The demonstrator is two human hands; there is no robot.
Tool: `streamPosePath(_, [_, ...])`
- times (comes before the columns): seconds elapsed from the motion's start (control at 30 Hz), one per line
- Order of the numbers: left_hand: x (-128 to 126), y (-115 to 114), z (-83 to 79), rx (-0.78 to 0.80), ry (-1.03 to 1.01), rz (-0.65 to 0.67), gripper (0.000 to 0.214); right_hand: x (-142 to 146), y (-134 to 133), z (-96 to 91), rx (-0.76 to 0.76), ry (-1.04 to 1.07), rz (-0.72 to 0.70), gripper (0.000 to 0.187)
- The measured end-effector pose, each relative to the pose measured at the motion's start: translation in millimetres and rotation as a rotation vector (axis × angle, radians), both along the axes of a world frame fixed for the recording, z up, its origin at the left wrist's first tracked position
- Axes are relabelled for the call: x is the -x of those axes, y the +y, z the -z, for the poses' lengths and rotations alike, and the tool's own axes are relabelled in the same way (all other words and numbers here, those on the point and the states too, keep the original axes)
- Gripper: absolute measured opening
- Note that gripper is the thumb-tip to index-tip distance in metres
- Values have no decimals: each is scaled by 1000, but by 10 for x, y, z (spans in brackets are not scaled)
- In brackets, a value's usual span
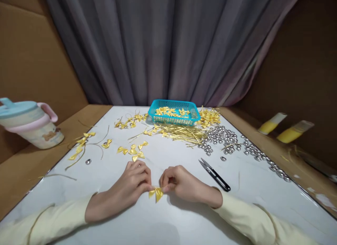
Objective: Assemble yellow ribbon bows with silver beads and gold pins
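A small yellow ribbon bow (157, 193) is pinched between both hands near the front middle of the white table. My left hand (133, 183) grips the bow's left side with thumb and forefinger. On its right side, my right hand (179, 183) holds it the same way, fingers closed. The bow's tails hang toward me; its upper part is partly hidden by the fingertips. Several loose yellow bows (133, 150) lie just beyond my left hand. To the right of my right hand rest black-handled thread snips (215, 175), blades pointing away to the left.
A turquoise basket (174, 122) with yellow bows stands at the back. Gold twist ties (184, 133) lie before it, with silver beads (223, 135) to the right. Bows with ties (80, 146) lie left. A lidded cup (34, 125) and two yellow-filled tubes (272, 123) flank the table.
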State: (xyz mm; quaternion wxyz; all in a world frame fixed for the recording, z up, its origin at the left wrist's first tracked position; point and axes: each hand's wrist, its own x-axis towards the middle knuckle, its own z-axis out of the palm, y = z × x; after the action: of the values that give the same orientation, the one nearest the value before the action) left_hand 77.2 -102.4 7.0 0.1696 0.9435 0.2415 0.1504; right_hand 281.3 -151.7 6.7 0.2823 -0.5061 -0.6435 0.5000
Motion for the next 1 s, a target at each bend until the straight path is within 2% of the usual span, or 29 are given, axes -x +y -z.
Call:
streamPosePath(0.17, [-60,12,-103,-77,-10,-12,17,-68,29,-23,23,63,67,9])
streamPosePath(0.37, [-202,122,-223,-143,8,47,19,-206,87,-102,47,114,137,7])
streamPosePath(0.47, [-315,218,-305,-162,-22,55,18,-328,118,-259,11,100,154,7])
streamPosePath(0.6, [-399,331,-486,-205,-143,28,14,-490,102,-556,-82,70,187,9])
streamPosePath(0.73, [-368,276,-626,-415,-306,-31,14,-542,20,-788,-141,121,201,17])
streamPosePath(0.87, [-396,53,-585,-679,-401,-10,29,-482,-55,-849,-140,213,234,27])
streamPosePath(1.0, [-528,-78,-440,-715,-358,-26,26,-398,-80,-795,-36,319,267,27])
